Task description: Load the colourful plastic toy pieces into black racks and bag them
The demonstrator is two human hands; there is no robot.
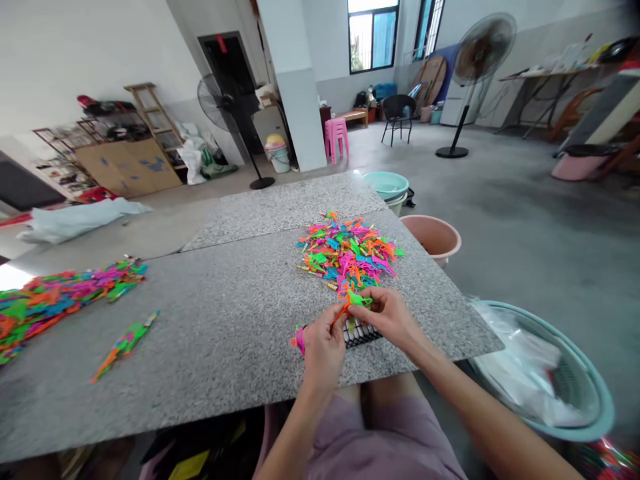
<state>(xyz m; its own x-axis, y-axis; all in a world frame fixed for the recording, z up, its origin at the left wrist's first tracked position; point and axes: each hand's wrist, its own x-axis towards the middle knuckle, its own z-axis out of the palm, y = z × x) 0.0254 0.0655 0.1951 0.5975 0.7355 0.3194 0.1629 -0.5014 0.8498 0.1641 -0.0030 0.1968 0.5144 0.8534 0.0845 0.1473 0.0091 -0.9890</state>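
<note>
Right at the near edge of the granite table (225, 313), both hands are working together — the left hand (323, 347) is closing around a few small plastic pieces, a pink one (299, 339) poking out by its thumb side, while the right hand (387, 313) is pinching a green plastic piece (359, 299) against an orange one (341, 311). Beneath the hands, a black ridged object (357, 332) is lying on the table. Just beyond is sitting the heap of colourful plastic pieces (347, 253) — a longer spread (60, 297) is lying far left.
</note>
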